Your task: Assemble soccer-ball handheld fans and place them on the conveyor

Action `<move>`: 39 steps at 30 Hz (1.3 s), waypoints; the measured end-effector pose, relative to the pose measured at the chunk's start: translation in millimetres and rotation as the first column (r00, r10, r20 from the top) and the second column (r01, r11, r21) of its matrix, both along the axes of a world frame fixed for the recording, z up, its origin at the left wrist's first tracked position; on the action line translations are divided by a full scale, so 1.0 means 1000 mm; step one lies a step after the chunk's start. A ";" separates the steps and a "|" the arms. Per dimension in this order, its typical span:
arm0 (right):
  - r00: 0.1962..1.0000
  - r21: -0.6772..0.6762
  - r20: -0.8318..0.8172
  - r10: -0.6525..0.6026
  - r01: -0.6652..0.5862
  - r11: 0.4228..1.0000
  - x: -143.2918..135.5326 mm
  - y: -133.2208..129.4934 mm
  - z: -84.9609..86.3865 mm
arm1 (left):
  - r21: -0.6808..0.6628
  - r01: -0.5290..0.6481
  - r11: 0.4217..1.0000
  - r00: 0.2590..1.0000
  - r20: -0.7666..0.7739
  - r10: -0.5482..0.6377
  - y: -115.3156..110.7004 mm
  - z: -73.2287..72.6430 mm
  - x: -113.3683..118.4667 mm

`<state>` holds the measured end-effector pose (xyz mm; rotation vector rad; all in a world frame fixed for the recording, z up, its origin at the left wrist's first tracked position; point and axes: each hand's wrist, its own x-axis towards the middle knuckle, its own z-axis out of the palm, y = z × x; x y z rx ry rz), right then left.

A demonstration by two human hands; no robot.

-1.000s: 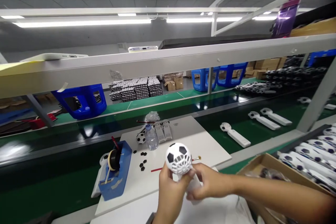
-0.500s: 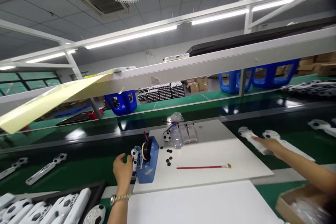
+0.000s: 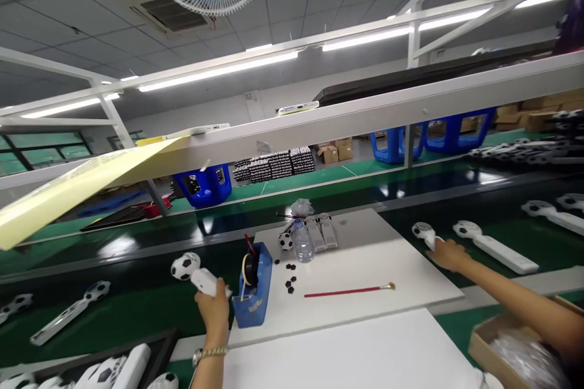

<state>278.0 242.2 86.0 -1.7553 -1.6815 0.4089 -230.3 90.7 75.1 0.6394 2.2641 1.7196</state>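
Observation:
My left hand, with a watch at the wrist, is closed on the handle of a white handheld fan with a soccer-ball head. It is just left of a blue tape dispenser. My right hand reaches over the dark green belt, fingers closed around the handle of another soccer-ball fan; the hand covers most of that handle. Beside it lies a similar fan. Between my hands, a white board carries a red-handled brush and small black pentagon pieces.
A clear bottle stands near several fan parts at the board's back. More fans fill a dark tray at lower left. A cardboard box holds clear plastic at lower right. A white shelf rail crosses above the belt.
My left hand, open beside the tape dispenser before, now grips a fan that has come out to the dispenser's left. My right hand has shifted slightly left in view, still on its fan.

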 end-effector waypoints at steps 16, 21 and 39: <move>-0.067 0.207 -0.973 0.221 -0.677 0.706 -0.194 -0.177 0.075 | 0.244 0.820 0.517 0.570 -0.264 -0.778 -0.089 0.034 0.219; -0.275 0.197 -0.962 0.001 -0.686 0.701 -0.181 -0.175 0.065 | 0.262 0.857 0.444 0.504 -0.242 -0.829 -0.092 0.031 0.207; 0.158 0.437 -0.709 0.687 -0.666 0.604 -0.186 -0.175 0.051 | 0.140 0.649 0.748 0.734 -0.373 -0.567 -0.099 0.059 0.188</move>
